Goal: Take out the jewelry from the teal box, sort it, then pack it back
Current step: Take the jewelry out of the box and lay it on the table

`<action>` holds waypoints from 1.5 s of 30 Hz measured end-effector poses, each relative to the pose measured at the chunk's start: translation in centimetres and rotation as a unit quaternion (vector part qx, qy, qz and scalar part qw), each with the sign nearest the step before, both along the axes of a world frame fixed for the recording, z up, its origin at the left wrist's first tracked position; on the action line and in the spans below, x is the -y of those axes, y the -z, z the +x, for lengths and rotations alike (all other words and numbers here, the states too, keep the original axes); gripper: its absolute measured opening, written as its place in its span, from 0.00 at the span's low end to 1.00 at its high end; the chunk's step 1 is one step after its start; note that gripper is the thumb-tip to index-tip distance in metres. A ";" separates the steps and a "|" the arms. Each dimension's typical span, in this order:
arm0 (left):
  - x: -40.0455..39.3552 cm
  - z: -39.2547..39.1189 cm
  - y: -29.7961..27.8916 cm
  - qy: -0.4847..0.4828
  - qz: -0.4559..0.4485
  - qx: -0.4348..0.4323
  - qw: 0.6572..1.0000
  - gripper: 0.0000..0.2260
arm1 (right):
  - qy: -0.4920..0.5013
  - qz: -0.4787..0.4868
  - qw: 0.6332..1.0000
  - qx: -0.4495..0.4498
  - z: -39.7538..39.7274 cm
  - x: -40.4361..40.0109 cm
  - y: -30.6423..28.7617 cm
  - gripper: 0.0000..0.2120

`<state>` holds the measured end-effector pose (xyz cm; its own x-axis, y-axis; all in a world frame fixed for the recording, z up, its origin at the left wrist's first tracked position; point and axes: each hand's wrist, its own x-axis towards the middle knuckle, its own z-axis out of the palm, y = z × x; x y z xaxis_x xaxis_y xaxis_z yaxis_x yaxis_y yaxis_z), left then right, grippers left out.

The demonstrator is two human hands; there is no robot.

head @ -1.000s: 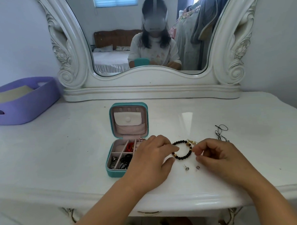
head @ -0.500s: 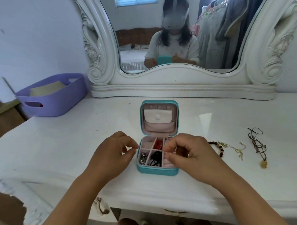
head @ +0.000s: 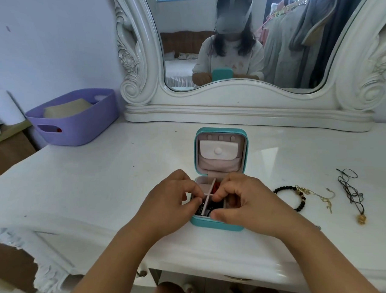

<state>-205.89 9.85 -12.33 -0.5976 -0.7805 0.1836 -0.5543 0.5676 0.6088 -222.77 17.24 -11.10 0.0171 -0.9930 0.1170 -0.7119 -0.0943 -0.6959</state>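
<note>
The teal box (head: 216,225) stands open at the middle of the white dressing table (head: 101,190), its lid (head: 220,132) upright. Pale dividers split the tray, and black and red pieces lie in it. My left hand (head: 168,206) and my right hand (head: 247,202) hover over the tray with curled fingers, their tips meeting above the divider. Whatever is between the fingertips is too small to see. My right thumb lies along the box's front rim. To the right lie a black bead bracelet (head: 298,199), a gold chain (head: 318,196) and a black cord necklace (head: 351,192).
A purple basket (head: 76,129) sits at the back left of the table. The ornate white mirror frame (head: 241,113) runs along the back. A tiny stud (head: 318,227) lies by my right wrist. The table's front edge is close to my forearms.
Both hands left the bead bracelet and came over the open box tray. The view swung left, so the box sits centred and the laid-out jewelry lies further right.
</note>
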 end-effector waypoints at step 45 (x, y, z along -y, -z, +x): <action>-4.4 -7.3 -4.1 0.036 0.115 -0.273 0.954 0.05 | 0.041 -0.140 0.877 0.458 -4.1 -1.3 -4.7 0.07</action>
<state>-213.23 14.26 -8.27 -0.5158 -0.7978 0.3123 -0.0829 0.4092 0.9087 -226.92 18.53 -6.39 -0.2820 -0.9167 0.2831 0.1207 -0.3266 -0.9374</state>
